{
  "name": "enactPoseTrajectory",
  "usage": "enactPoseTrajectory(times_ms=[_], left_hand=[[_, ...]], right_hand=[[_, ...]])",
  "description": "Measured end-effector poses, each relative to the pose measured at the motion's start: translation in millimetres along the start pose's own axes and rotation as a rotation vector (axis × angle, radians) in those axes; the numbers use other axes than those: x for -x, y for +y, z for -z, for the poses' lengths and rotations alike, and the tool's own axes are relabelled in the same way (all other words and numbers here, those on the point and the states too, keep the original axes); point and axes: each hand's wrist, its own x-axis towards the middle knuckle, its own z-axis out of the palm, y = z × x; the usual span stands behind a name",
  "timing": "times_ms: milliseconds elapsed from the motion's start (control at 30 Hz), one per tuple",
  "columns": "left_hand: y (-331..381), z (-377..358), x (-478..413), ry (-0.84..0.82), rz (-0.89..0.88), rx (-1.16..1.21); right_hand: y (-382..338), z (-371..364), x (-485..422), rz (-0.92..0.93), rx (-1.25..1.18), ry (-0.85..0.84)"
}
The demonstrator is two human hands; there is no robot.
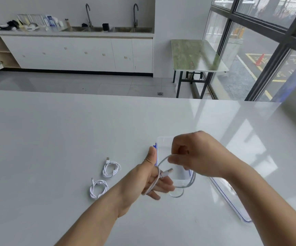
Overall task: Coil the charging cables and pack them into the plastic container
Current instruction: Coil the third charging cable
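1. Coiling is under way: the left hand [149,180] grips loops of a thin white charging cable [190,181], and the right hand [195,157] pinches its run, feeding another turn.
2. Next, I judge, tuck the plug end, then lower the coil.
3. The clear plastic container [163,139] sits directly beneath both hands, with its lid [232,201] under the right forearm.
4. Two coiled white cables [111,168] lie left of the left hand; nothing blocks the way.

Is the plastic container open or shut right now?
Open. The plastic container sits lidless behind the hands, and what looks like its lid lies flat on the table to its right.

White table [55,139], far sinks [108,29], green table [197,55]
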Motion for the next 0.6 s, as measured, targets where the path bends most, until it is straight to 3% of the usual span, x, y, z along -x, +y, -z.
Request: enactPoseTrajectory(times_ms=[133,233,400,600], left_hand=[[2,2,-5,0.049,-0.108,0.165],[4,-4,-7,0.083,-0.216,0.387],[13,-15,-6,0.064,-0.316,0.761],[21,-20,-4,0.026,-0.406,1.034]], right_hand=[[-16,-22,26,0.046,0.01,0.235],[-21,-38,40,0.016,-0.057,0.311],[-28,-68,57,-0.06,-0.272,0.296],[-19,-96,65,-0.139,-0.259,0.213]])
